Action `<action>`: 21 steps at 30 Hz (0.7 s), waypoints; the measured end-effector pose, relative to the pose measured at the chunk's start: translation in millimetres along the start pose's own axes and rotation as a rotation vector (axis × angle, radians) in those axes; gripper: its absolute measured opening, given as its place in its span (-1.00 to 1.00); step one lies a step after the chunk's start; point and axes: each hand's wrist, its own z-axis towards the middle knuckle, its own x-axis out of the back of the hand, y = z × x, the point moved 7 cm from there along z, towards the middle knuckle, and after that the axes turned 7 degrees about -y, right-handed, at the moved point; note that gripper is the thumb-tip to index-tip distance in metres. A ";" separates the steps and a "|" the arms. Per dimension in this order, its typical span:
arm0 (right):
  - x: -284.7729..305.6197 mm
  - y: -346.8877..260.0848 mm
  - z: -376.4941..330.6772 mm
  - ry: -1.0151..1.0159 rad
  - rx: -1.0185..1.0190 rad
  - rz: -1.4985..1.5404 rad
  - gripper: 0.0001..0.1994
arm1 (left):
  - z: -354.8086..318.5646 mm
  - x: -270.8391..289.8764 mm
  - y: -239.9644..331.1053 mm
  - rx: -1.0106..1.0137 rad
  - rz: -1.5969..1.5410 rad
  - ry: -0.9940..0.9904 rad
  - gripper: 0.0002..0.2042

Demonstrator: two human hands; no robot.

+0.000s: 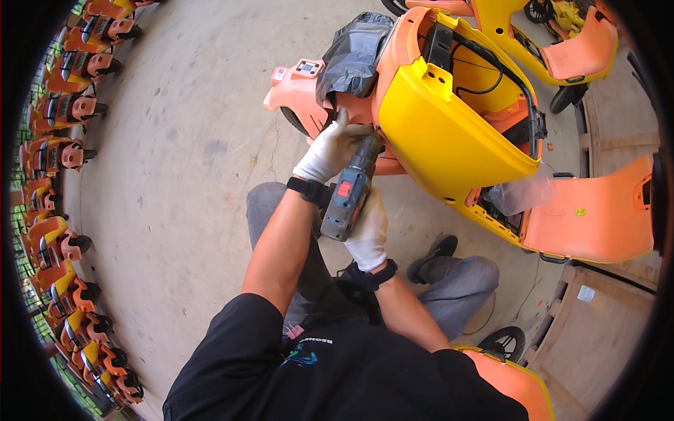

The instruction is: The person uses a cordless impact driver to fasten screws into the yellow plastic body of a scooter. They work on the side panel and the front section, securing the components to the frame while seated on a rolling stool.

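A cordless drill [347, 193], dark blue-grey with a red switch, points up and away at the orange and yellow scooter body [428, 133]. My right hand [368, 235], in a white glove, is closed around the drill's grip from below. My left hand [331, 149], also gloved, is at the drill's front end, its fingers bent beside the chuck against the orange panel. What those fingers pinch, if anything, is hidden. The drill's tip meets the body near the seam of the yellow panel, and the exact contact spot is covered. Black plastic sheeting [357, 52] wraps the part just beyond.
An orange seat section [597, 210] extends to the right, with clear plastic [523, 191] beside it. Wooden crates [597, 309] stand at the right. Another scooter [562, 52] is at the far right. Several scooters [60, 158] line the left. My bent knees flank the work on the concrete floor [182, 140].
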 end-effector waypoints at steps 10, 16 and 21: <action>-12.0 -35.8 -2.0 -0.040 0.234 -0.567 -0.74 | -124.2 -79.9 25.1 -0.437 1.213 0.269 -0.61; -12.8 -43.3 -5.4 -0.063 0.189 -0.518 -0.75 | -131.6 -83.5 19.4 -0.467 1.276 0.308 -0.59; -25.4 -12.0 -0.1 -0.132 -0.134 0.407 -0.71 | -137.7 -87.2 9.8 -0.545 1.335 0.426 -0.61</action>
